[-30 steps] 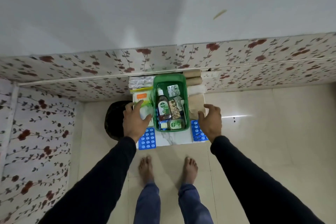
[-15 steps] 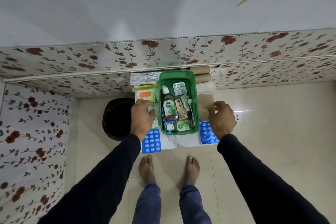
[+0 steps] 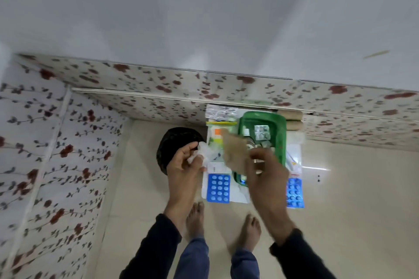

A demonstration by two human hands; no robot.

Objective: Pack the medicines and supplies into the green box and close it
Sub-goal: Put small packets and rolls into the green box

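Observation:
The green box stands open on a small white table, with a bottle and silver pill strips inside. My left hand is raised left of the table, fingers closed on a clear plastic packet. My right hand hovers over the box's near left part and holds a tan, blurred flat piece that hides part of the contents. Blue pill strips lie at the table's front left and front right.
An orange-and-white carton and a foil packet lie left of and behind the box. Tan rolls sit at its right against the floral wall. A black bin stands left of the table. My bare feet are below.
Both hands have left the table sides. The left one lifted a clear packet to the left; the right one swung over the box with the tan piece. The camera turned left.

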